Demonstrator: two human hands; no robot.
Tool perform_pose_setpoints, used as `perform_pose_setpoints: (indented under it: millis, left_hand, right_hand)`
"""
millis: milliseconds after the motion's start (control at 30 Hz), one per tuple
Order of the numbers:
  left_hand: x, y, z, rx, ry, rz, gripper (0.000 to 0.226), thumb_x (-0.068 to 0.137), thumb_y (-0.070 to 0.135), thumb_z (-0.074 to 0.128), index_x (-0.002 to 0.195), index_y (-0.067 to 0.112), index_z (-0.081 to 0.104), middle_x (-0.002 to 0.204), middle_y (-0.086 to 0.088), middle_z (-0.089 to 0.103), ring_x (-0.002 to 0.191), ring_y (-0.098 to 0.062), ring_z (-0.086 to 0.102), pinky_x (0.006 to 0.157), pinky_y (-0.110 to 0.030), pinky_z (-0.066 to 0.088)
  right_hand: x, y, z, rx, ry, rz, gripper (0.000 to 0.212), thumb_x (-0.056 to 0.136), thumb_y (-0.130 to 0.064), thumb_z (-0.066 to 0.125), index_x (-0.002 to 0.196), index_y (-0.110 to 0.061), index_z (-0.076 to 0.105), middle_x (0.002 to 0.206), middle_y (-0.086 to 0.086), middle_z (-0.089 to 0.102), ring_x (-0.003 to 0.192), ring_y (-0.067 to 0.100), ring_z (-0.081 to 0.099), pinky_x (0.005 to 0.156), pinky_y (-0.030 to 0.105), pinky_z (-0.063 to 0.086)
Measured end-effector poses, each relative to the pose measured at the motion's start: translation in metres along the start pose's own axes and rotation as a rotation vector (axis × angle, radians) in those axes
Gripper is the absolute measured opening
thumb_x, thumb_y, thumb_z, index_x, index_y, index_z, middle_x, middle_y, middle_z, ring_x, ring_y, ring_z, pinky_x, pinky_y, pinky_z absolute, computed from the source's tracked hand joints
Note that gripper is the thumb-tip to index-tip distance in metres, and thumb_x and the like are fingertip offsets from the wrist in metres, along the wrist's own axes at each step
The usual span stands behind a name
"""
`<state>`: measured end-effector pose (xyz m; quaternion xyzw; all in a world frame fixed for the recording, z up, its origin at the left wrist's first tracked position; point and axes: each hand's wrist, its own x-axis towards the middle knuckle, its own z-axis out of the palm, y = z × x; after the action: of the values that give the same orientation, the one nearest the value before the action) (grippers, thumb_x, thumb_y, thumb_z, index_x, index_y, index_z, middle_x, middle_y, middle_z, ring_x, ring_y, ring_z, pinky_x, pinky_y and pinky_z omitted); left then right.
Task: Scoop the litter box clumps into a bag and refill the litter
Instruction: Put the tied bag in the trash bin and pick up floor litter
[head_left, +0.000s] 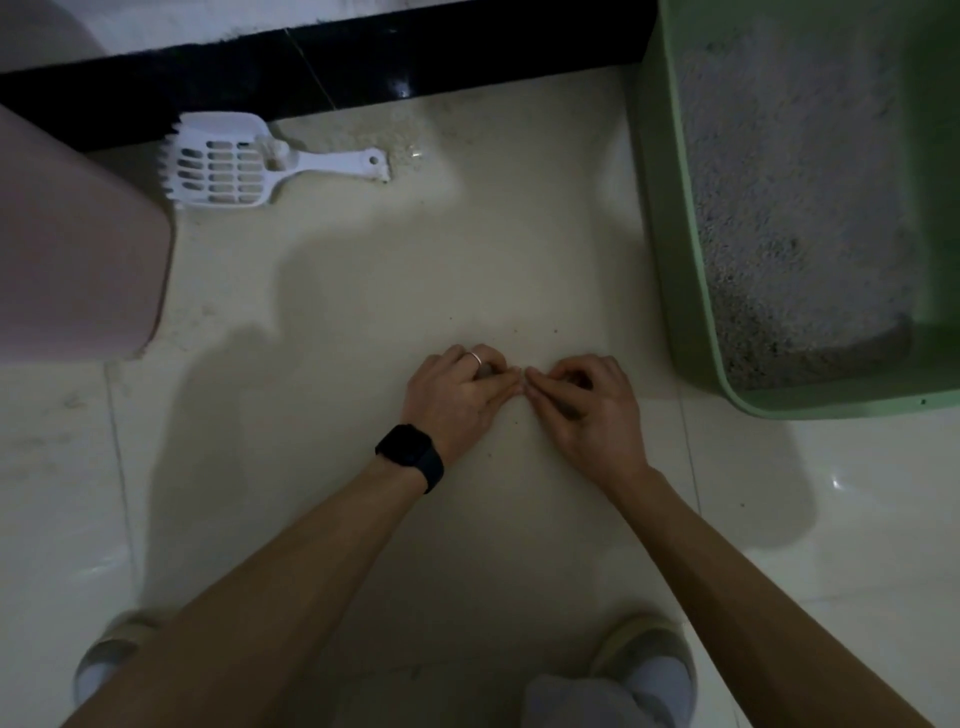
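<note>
The green litter box (675, 218) stands at the right, holding grey litter (789, 197). At the back left a white slotted scoop (228, 166) lies flat on the floor. My left hand (457, 395), with a ring and a black watch on its wrist, and my right hand (587, 405) meet low over the floor in the middle, just left of the box's near corner. Both have curled fingers, and their fingertips touch each other. Whatever they pinch is too small or too thin to make out in the dim light. I see no bag.
A pink rounded container (78, 234) stands at the left edge. A black baseboard (363, 67) runs along the back wall. Litter dust is scattered on the pale tiles (337, 291) near the scoop. My slippered feet (644, 660) are at the bottom.
</note>
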<state>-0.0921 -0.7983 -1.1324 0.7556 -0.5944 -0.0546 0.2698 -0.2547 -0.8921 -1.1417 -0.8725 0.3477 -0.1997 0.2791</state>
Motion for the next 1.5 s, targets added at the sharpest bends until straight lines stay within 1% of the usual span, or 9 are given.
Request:
perform_pose_setpoints:
  millis: [333, 433, 567, 667, 800, 900, 1033, 1267, 1500]
  left_hand:
    - [0.006, 0.002, 0.001, 0.199, -0.160, 0.115, 0.011, 0.087, 0.023, 0.073, 0.086, 0.012, 0.073, 0.097, -0.006, 0.070, 0.069, -0.027, 0.062, 0.059, -0.033, 0.047]
    - [0.009, 0.004, -0.002, 0.335, -0.234, 0.228, 0.019, 0.092, 0.018, 0.054, 0.088, 0.010, 0.071, 0.101, -0.008, 0.070, 0.071, -0.026, 0.063, 0.062, -0.031, 0.047]
    - [0.014, 0.013, -0.007, 0.501, -0.445, 0.226, 0.036, 0.096, 0.014, 0.028, 0.111, 0.010, 0.060, 0.122, -0.010, 0.057, 0.095, -0.025, 0.058, 0.077, -0.035, 0.042]
    - [0.021, 0.011, -0.011, 0.379, -0.572, 0.084, 0.030, 0.103, 0.016, 0.028, 0.122, 0.009, 0.049, 0.132, -0.012, 0.044, 0.110, -0.027, 0.050, 0.083, -0.034, 0.032]
    - [0.036, 0.000, -0.049, 0.066, -0.413, -0.108, 0.013, 0.102, 0.020, 0.041, 0.104, 0.017, 0.054, 0.114, -0.002, 0.049, 0.082, -0.020, 0.052, 0.066, -0.026, 0.021]
    - [0.048, -0.004, -0.089, -0.015, -0.347, -0.138, 0.014, 0.102, 0.024, 0.041, 0.103, 0.015, 0.052, 0.112, 0.001, 0.046, 0.077, -0.024, 0.056, 0.062, -0.032, 0.036]
    - [0.074, -0.007, -0.162, 0.011, -0.206, -0.070, 0.018, 0.102, 0.031, 0.041, 0.103, 0.015, 0.050, 0.110, 0.001, 0.044, 0.070, -0.020, 0.054, 0.054, -0.037, 0.043]
    - [0.112, -0.041, -0.356, 0.124, 0.127, -0.063, 0.021, 0.100, 0.035, 0.037, 0.100, 0.018, 0.049, 0.111, 0.002, 0.043, 0.069, -0.021, 0.054, 0.059, -0.042, 0.049]
    - [0.047, -0.144, -0.478, 0.390, 0.075, -0.373, 0.004, 0.098, 0.017, 0.045, 0.095, 0.017, 0.042, 0.098, -0.005, 0.046, 0.078, -0.032, 0.055, 0.072, -0.053, 0.047]
  right_hand:
    - [0.011, 0.002, -0.003, -0.211, -0.017, -0.222, 0.008, 0.092, -0.022, 0.070, 0.092, -0.018, 0.077, 0.087, 0.002, 0.068, 0.071, 0.028, 0.057, 0.060, 0.035, 0.048]
    - [0.012, -0.003, -0.002, -0.322, -0.052, -0.261, 0.009, 0.093, -0.020, 0.068, 0.089, -0.012, 0.072, 0.085, 0.007, 0.065, 0.071, 0.030, 0.056, 0.059, 0.038, 0.047]
    - [0.010, -0.020, -0.004, -0.469, -0.131, -0.209, 0.014, 0.093, -0.018, 0.066, 0.083, -0.008, 0.065, 0.080, 0.011, 0.059, 0.069, 0.030, 0.057, 0.059, 0.038, 0.043]
    - [0.014, -0.030, -0.012, -0.432, -0.263, -0.008, 0.013, 0.097, -0.016, 0.055, 0.093, -0.006, 0.063, 0.092, 0.014, 0.058, 0.082, 0.033, 0.057, 0.070, 0.041, 0.043]
    - [0.024, -0.045, -0.039, -0.144, -0.222, 0.201, 0.018, 0.101, -0.018, 0.048, 0.102, -0.004, 0.060, 0.104, 0.014, 0.054, 0.094, 0.033, 0.054, 0.082, 0.040, 0.045]
    - [0.041, -0.072, -0.062, -0.022, -0.140, 0.173, 0.013, 0.101, -0.020, 0.046, 0.092, -0.017, 0.054, 0.096, 0.002, 0.049, 0.089, 0.022, 0.051, 0.077, 0.031, 0.037]
    - [0.088, -0.129, -0.084, 0.063, -0.075, 0.076, 0.014, 0.103, -0.026, 0.045, 0.092, -0.022, 0.052, 0.092, -0.005, 0.047, 0.079, 0.001, 0.042, 0.073, 0.019, 0.032]
    - [0.194, -0.291, -0.088, 0.263, 0.012, -0.284, 0.012, 0.103, -0.026, 0.046, 0.092, -0.026, 0.050, 0.090, -0.017, 0.044, 0.082, -0.007, 0.048, 0.072, 0.004, 0.034]
    - [0.252, -0.446, -0.029, 0.089, -0.269, -0.600, 0.026, 0.105, -0.035, 0.038, 0.103, -0.014, 0.053, 0.103, 0.001, 0.048, 0.082, 0.022, 0.055, 0.076, 0.035, 0.045]
